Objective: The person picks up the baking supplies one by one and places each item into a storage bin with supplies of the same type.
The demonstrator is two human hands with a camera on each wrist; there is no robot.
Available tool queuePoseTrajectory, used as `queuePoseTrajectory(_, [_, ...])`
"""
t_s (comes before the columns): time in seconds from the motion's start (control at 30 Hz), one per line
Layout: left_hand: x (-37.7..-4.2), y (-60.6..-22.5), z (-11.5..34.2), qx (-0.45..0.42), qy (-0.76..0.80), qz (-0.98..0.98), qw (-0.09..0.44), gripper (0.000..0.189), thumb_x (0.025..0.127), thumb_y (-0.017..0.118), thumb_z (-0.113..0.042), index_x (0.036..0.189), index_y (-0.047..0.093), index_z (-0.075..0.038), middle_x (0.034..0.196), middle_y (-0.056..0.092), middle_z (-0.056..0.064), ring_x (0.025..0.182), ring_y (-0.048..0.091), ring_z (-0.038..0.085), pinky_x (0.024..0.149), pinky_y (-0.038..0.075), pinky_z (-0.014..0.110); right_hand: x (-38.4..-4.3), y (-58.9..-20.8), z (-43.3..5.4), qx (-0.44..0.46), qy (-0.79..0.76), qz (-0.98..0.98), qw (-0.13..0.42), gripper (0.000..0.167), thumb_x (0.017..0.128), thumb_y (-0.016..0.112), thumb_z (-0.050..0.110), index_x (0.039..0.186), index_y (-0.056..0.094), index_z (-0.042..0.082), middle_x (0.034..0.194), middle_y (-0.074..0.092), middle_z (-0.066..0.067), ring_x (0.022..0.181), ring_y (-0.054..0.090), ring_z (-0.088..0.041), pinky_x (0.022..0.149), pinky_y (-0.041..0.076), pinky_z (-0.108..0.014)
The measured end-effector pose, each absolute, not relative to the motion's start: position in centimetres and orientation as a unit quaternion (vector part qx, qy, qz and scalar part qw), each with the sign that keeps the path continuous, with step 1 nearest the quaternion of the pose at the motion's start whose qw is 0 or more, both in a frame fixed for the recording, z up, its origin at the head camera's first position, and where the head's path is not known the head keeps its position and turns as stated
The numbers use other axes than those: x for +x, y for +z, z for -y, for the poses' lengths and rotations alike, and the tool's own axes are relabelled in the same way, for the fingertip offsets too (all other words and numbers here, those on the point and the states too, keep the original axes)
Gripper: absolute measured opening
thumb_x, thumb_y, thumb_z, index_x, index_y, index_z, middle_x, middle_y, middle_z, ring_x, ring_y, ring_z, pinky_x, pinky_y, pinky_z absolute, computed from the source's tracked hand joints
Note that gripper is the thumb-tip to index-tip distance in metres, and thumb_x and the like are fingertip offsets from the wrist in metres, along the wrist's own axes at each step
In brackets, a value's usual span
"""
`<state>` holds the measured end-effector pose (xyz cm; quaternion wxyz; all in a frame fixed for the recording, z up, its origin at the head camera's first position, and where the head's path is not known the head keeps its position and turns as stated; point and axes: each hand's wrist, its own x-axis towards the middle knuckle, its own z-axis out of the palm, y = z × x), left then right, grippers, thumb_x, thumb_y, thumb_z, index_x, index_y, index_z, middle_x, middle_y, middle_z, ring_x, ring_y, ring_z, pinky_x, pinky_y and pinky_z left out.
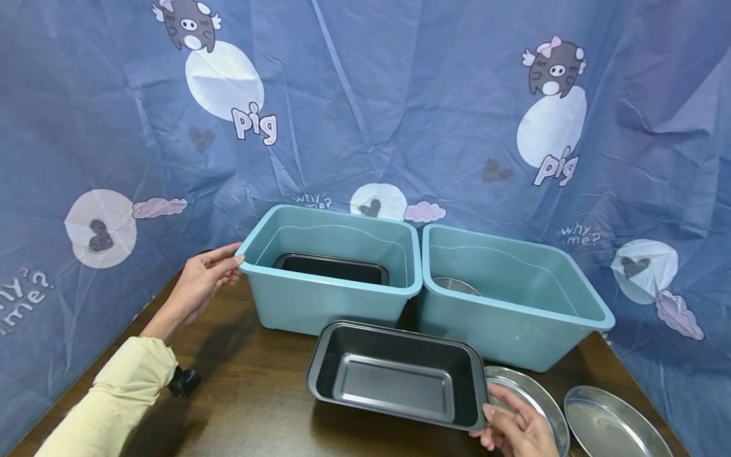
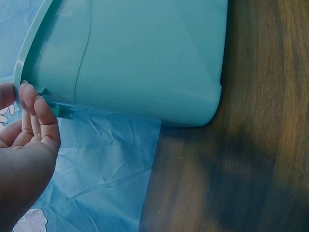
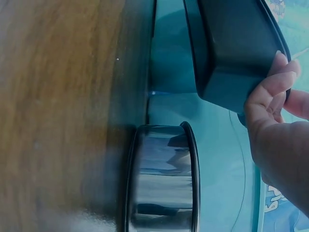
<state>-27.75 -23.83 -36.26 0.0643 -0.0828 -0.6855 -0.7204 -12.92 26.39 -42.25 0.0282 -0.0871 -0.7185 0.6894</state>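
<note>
My right hand (image 1: 516, 422) pinches the right end rim of a dark rectangular loaf pan (image 1: 394, 381), its thumb on top and fingers beneath. In the right wrist view the loaf pan (image 3: 236, 53) is raised above the table, in front of the bins. At the far left my left hand (image 1: 208, 276) grips the left rim corner of a teal plastic bin (image 1: 325, 304); the left wrist view shows its fingers curled under the rim. Inside that bin lies another dark loaf pan (image 1: 331, 268).
A second teal bin (image 1: 502, 324) stands to the right, with a round metal pan (image 1: 455, 286) inside. Two round metal pans, a nearer pan (image 1: 556, 416) and a right pan (image 1: 617, 425), sit on the wooden table (image 1: 251, 406). A blue patterned cloth (image 1: 365, 95) hangs behind.
</note>
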Motion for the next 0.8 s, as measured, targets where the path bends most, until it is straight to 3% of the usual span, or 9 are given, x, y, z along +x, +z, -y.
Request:
queuePoseTrajectory(0.33, [-27.9, -36.4, 23.8, -0.092, -0.732, 0.672, 0.062, 0.061, 0.104, 0.063, -0.010, 0.151, 0.035, 0.017, 0.091, 0.067, -0.004, 0.079, 0.062, 0.005, 0.071, 0.054, 0.018, -12.8, -40.5, -26.2, -0.141, 0.687, 0.713, 0.017, 0.056, 0.097, 0.058, 0.003, 0.149, 0.041, -0.010, 0.081, 0.072, -0.018, 0.057, 0.060, -0.019, 0.052, 0.050, -0.028])
queuePoseTrajectory(0.47, [-27.9, -36.4, 23.8, -0.096, -0.732, 0.671, 0.064, 0.061, 0.104, 0.063, -0.011, 0.150, 0.035, 0.017, 0.091, 0.067, -0.004, 0.079, 0.062, 0.005, 0.071, 0.054, 0.018, -12.8, -40.7, -26.5, -0.100, 0.717, 0.688, 0.046, 0.043, 0.097, 0.059, -0.001, 0.139, 0.055, -0.008, 0.079, 0.071, -0.021, 0.054, 0.059, -0.018, 0.050, 0.053, -0.028])
queuePoseTrajectory(0.57, [-27.9, -36.4, 23.8, -0.098, -0.733, 0.670, 0.064, 0.061, 0.104, 0.063, -0.011, 0.150, 0.035, 0.018, 0.091, 0.067, -0.004, 0.079, 0.062, 0.005, 0.071, 0.054, 0.018, -12.8, -41.0, -26.8, -0.066, 0.736, 0.671, 0.060, 0.031, 0.098, 0.059, -0.005, 0.127, 0.067, 0.004, 0.077, 0.070, -0.021, 0.053, 0.058, -0.016, 0.051, 0.055, -0.028])
queuePoseTrajectory(0.73, [-27.9, -36.3, 23.9, -0.093, -0.730, 0.675, 0.062, 0.062, 0.104, 0.064, -0.012, 0.151, 0.036, 0.016, 0.092, 0.067, -0.004, 0.079, 0.062, 0.005, 0.072, 0.054, 0.019, -12.9, -41.0, -27.1, -0.024, 0.758, 0.649, 0.063, 0.037, 0.098, 0.057, -0.007, 0.112, 0.074, 0.023, 0.079, 0.072, -0.019, 0.053, 0.060, -0.015, 0.053, 0.057, -0.028])
queuePoseTrajectory(0.8, [-27.8, -36.3, 23.9, -0.090, -0.727, 0.678, 0.061, 0.062, 0.104, 0.064, -0.012, 0.151, 0.036, 0.016, 0.093, 0.067, -0.004, 0.080, 0.062, 0.005, 0.072, 0.054, 0.019, -12.9, -40.7, -27.0, -0.027, 0.755, 0.653, 0.061, 0.035, 0.099, 0.058, -0.005, 0.113, 0.074, 0.023, 0.080, 0.072, -0.019, 0.054, 0.060, -0.015, 0.052, 0.056, -0.028])
